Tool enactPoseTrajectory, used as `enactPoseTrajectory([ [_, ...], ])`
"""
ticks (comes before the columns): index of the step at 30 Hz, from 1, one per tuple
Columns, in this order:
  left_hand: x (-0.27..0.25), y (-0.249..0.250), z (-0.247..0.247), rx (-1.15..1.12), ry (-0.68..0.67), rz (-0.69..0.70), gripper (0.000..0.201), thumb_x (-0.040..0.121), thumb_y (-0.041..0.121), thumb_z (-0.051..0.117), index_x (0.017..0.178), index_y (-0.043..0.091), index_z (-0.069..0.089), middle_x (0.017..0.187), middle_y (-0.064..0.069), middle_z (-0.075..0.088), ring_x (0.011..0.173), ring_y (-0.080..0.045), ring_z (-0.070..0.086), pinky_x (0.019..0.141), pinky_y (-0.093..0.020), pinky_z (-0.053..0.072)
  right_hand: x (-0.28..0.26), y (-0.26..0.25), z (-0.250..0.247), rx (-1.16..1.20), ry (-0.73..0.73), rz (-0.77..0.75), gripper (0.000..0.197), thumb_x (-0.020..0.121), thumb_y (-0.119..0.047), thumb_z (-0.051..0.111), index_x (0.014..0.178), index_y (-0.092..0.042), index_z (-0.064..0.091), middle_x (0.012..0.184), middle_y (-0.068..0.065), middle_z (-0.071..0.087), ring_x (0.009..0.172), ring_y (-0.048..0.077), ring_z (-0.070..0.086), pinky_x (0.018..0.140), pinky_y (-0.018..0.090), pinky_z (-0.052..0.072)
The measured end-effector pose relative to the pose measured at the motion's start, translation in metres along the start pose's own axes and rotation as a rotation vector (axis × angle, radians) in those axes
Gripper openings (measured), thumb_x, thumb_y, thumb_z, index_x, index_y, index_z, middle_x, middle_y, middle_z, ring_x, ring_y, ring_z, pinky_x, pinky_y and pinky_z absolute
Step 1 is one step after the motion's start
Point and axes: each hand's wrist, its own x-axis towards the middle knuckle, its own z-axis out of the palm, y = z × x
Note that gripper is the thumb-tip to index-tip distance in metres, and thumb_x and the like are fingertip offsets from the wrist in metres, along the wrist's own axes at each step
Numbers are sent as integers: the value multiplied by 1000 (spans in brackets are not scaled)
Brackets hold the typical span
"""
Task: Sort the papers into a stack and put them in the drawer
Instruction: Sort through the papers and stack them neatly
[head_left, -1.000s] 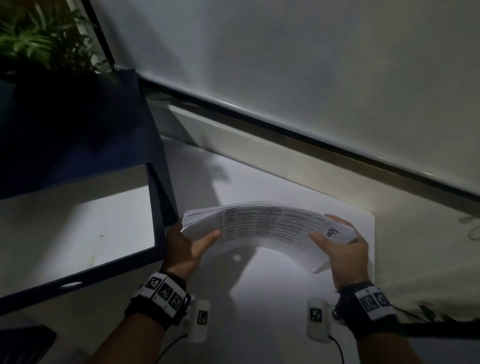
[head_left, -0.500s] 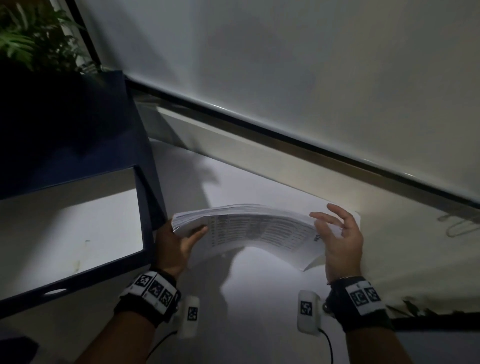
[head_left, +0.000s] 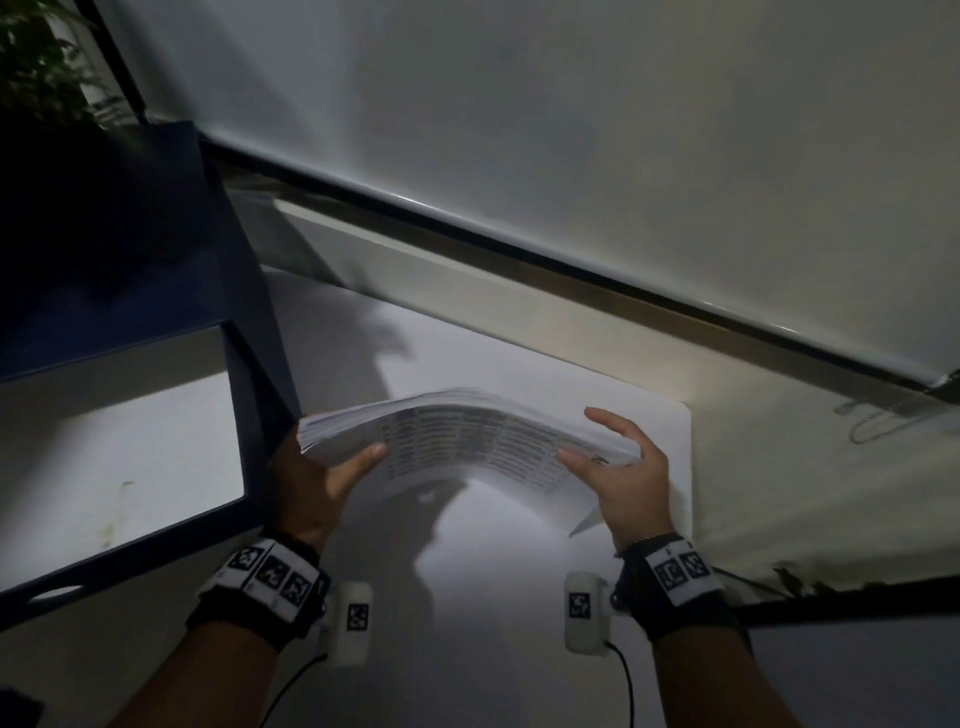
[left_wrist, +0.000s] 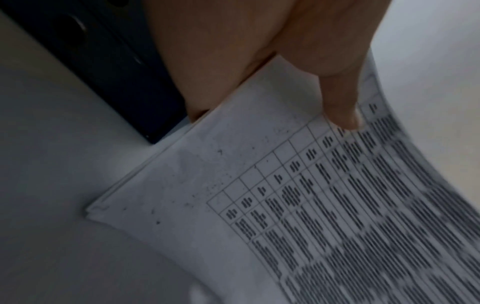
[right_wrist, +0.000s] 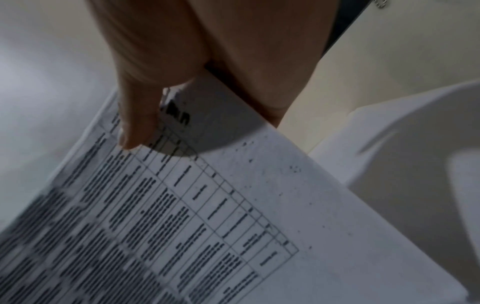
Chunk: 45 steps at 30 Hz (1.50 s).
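A thick paper stack (head_left: 467, 441) printed with tables hangs bowed upward between my hands, just above the white tabletop (head_left: 467, 623). My left hand (head_left: 317, 483) grips its left end, thumb on top, right beside the open drawer's corner. My right hand (head_left: 628, 478) pinches the right end: its thumb presses the top sheet while the fingers reach round the far edge. In the left wrist view the left hand's thumb (left_wrist: 337, 92) lies on the paper stack (left_wrist: 311, 205). The right wrist view shows the right thumb (right_wrist: 135, 123) on the paper stack (right_wrist: 233, 205). The dark blue drawer (head_left: 135, 540) stands open at the left with a pale floor.
The drawer belongs to a dark blue cabinet (head_left: 104, 234) with a plant (head_left: 41, 62) behind it. A pale wall with a dark rail (head_left: 571, 270) runs across the back. A wire clip (head_left: 872, 421) lies at the right on a cream surface. The drawer's dark front (left_wrist: 103, 61) is close to my left hand.
Half a second ago my right hand had lifted off the stack with fingers spread. It now holds the right end again, thumb on top. The left hand has kept its grip.
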Motion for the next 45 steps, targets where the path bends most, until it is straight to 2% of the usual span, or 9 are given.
enactPoseTrajectory([
  [6, 6, 2, 7, 21, 7, -38, 26, 60, 2, 85, 81, 8, 71, 71, 15, 74, 73, 3, 69, 79, -19, 56, 7, -3, 2, 52, -4, 42, 33, 68, 2, 85, 98, -2, 72, 90, 11, 76, 86, 28, 72, 81, 39, 61],
  [14, 2, 9, 15, -41, 31, -90, 36, 62, -18, 77, 78, 13, 66, 65, 21, 72, 65, 11, 65, 69, -7, 52, -1, -7, 9, 91, 68, 109, 22, 78, 1, 78, 84, -15, 65, 78, 1, 73, 72, 9, 72, 67, 21, 60],
  [18, 1, 9, 12, -54, 21, -66, 36, 66, 2, 81, 98, -9, 70, 93, -5, 75, 85, -4, 71, 82, -16, 54, 2, -22, 1, -1, 59, 36, 15, 77, -5, 81, 89, -13, 74, 80, -1, 77, 81, 18, 75, 72, 27, 61],
  [23, -8, 23, 28, -137, -38, -127, 29, 73, 2, 79, 100, 12, 72, 97, 4, 77, 94, -14, 71, 85, -26, 57, 8, -75, -24, -186, -49, -206, 20, 73, -4, 83, 86, -17, 76, 76, -14, 76, 69, 2, 71, 67, 17, 56],
  [28, -25, 37, 48, -36, 10, -214, 94, 67, 20, 86, 142, 29, 31, 141, -2, 46, 126, -20, 52, 105, -39, 45, 11, -132, -41, -494, -153, -505, 17, 75, -9, 83, 78, -24, 75, 75, -8, 73, 66, 4, 68, 61, 20, 52],
  [33, -35, 101, 72, 392, -62, 343, 109, 67, 51, 79, 152, 23, 16, 160, 4, 15, 149, -19, 11, 121, -43, 14, 15, -165, -39, -748, -213, -701, 22, 82, -42, 77, 82, -20, 79, 72, -6, 73, 66, 12, 69, 60, 34, 52],
  [36, -18, 142, 88, 541, -273, 480, 85, 68, 60, 72, 140, 32, 37, 145, 7, 45, 138, -18, 37, 115, -39, 29, 16, -178, -25, -890, -265, -802, 29, 85, -49, 66, 84, -23, 78, 76, -7, 74, 68, 13, 69, 61, 35, 53],
  [40, 3, 149, 87, 557, -387, 454, 32, 81, 55, 58, 94, 26, 63, 81, 7, 72, 78, -15, 67, 68, -36, 53, 12, -187, -1, -868, -299, -819, 33, 85, -53, 62, 87, -24, 78, 79, -7, 74, 71, 14, 70, 62, 36, 53],
  [45, 2, 140, 71, 190, -261, 237, 5, 81, 22, 74, 83, 17, 73, 70, 6, 73, 68, -12, 69, 62, -28, 56, 12, -161, -3, -842, 213, -816, 72, 68, -51, 75, 131, -22, 58, 133, 1, 60, 125, 23, 52, 107, 48, 39],
])
